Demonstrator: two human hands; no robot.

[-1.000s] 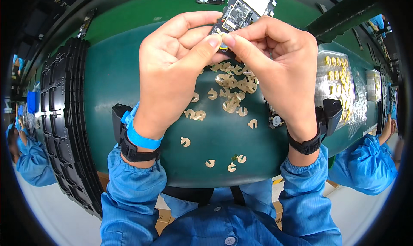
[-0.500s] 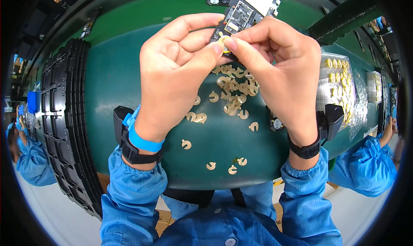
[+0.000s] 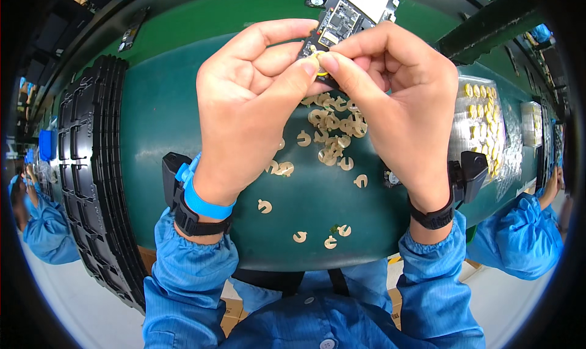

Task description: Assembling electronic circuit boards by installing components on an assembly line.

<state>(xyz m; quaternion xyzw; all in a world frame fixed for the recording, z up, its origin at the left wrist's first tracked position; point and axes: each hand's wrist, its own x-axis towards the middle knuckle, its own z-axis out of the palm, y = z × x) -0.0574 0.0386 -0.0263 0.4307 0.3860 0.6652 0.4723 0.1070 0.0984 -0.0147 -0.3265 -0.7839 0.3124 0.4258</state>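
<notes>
A black circuit board with a silver shield plate is held up, tilted, over the far part of the green mat. My left hand is closed on its lower left side, the thumb on the board's near end. At that end sits a round, yellow-rimmed coin cell, largely covered by my thumbs. My right hand pinches at the coin cell with thumb and index finger, its other fingers curled. Below the hands lies a loose heap of cream-coloured slotted discs, with several strewn nearer to me.
Stacked black plastic trays stand along the left edge. On the right a clear tray holds rows of yellow-rimmed coin cells. Another circuit board lies partly behind my right wrist. Blue-sleeved people work at both sides.
Hardly anything differs. Both hands keep their hold on the board and coin cell, with only a slight shift of the view and the right hand.
</notes>
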